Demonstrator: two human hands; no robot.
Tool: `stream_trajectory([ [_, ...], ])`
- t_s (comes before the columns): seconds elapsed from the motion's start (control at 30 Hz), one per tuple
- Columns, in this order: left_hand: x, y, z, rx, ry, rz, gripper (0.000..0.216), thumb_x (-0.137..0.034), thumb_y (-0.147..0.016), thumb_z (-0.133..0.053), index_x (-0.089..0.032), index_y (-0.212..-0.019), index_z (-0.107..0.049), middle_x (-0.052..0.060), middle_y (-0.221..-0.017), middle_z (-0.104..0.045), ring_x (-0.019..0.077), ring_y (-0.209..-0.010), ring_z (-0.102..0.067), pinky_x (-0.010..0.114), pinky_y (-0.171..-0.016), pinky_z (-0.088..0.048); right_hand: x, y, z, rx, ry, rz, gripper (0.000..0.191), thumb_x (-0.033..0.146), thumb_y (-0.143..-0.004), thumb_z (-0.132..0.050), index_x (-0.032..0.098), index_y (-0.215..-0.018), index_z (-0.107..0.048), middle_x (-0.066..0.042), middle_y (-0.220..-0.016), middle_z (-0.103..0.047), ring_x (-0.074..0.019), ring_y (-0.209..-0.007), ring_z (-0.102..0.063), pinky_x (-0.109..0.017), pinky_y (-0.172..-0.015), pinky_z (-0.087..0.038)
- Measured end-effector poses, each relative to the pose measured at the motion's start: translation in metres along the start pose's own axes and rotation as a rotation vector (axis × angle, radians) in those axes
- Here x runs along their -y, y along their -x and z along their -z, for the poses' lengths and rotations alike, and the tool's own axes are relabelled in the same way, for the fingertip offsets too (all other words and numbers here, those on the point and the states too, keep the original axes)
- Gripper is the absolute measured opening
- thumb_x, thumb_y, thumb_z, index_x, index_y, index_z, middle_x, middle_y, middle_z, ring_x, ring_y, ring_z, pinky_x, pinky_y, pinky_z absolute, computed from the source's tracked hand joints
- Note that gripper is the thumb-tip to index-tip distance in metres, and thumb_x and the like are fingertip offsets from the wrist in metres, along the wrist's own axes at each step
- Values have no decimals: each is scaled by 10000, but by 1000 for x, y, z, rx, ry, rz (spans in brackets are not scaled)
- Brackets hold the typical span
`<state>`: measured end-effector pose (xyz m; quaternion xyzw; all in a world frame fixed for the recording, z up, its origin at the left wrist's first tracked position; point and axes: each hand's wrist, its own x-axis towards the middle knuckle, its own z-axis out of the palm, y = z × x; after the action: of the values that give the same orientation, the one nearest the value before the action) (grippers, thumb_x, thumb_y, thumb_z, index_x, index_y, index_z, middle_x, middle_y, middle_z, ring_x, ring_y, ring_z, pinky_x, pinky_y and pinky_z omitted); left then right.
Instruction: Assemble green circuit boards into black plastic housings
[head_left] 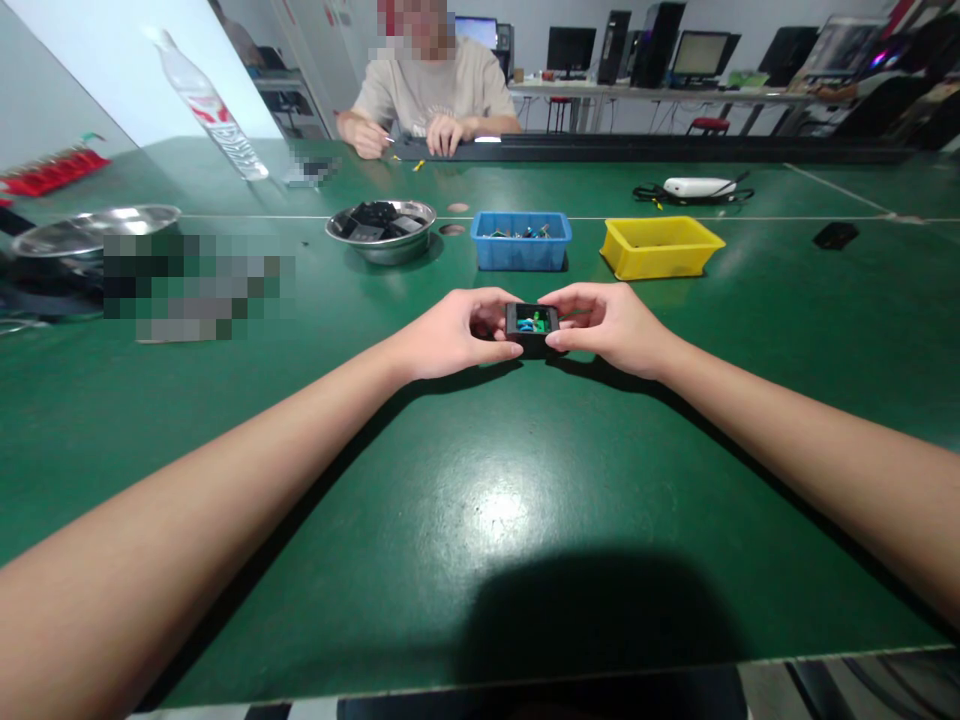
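- Housing, black and open-topped, is sitting between two bare hands; taking it as the dial's centre, twelve is pointing away from the wearer.
- Left hand is gripping it from nine o'clock, thumb at the near side and fingers curling toward the far side.
- Right hand is matching that grip from three o'clock, thumb at the near corner.
- Small green and blue parts are lying inside the housing, so a sharp tilt toward any hour could be tipping them out.
- Fingers and thumbs are bordering the opening; a slip inward could be bending or snagging those parts.
- Whether the underside is touching the worktop is hard to make out at this scale; if it is hanging clear, uneven pressure could be twisting the housing loose.
- Blue bin, containing small pieces, is standing at twelve, near enough that a forward shove could be knocking it.
- Yellow bin is standing near two and a metal bowl of black pieces near ten; a wide sweep would be risking both.
- Co-worker is sitting between eleven and twelve, well apart.
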<state>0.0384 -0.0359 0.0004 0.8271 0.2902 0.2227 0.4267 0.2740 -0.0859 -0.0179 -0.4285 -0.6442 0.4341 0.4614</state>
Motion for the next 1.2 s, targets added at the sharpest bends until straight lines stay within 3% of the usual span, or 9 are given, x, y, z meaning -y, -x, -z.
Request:
stream_trajectory([
  [0.17,2,-2,-1,-27,-124,22,445,-467,-737,-795,-127,-1008,-701,34,-815,-695,177,-738,-631,299,-687,-497,0,0,-1,46,-30,-43,394,278,-662,-903,149,-1010,-770,-42,-846,-786,-164,-709,-708,-328,-732,-620],
  [0.53,7,-3,-1,-56,-171,18,442,-492,-706,-820,-147,-962,-716,44,-850,-714,187,-772,-633,301,-700,-477,1,1,-1,15,20,-37,379,362,-748,-860,141,-1042,-767,-62,-816,-772,-178,-729,-700,-288,-628,-578],
  [0.73,10,-4,0,-85,-194,13,419,-511,-689,-844,-159,-873,-711,15,-758,-683,159,-700,-588,278,-668,-428,-3,2,-1,45,101,47,426,263,-673,-877,156,-1066,-752,-35,-871,-762,-165,-761,-683,-337,-765,-598],
  [0.97,8,-3,0,-91,-217,-13,415,-505,-677,-858,-157,-843,-703,3,-733,-656,153,-690,-565,268,-659,-409,0,2,-4,42,164,71,427,228,-637,-874,157,-1035,-735,-25,-838,-746,-158,-722,-661,-322,-718,-585],
  [1.1,5,-1,1,-76,-187,-27,493,-462,-659,-872,-141,-1007,-732,25,-823,-693,177,-756,-606,288,-709,-457,0,2,-4,27,166,71,420,231,-635,-871,159,-1025,-733,-19,-824,-745,-155,-706,-659,-320,-712,-583],
  [1.2,3,-2,2,-72,-62,-5,532,-499,-741,-809,-124,-1111,-733,62,-925,-734,192,-820,-639,314,-773,-491,-1,3,-4,14,189,82,420,231,-645,-865,157,-1039,-738,-17,-820,-741,-157,-711,-663,-321,-720,-585],
])
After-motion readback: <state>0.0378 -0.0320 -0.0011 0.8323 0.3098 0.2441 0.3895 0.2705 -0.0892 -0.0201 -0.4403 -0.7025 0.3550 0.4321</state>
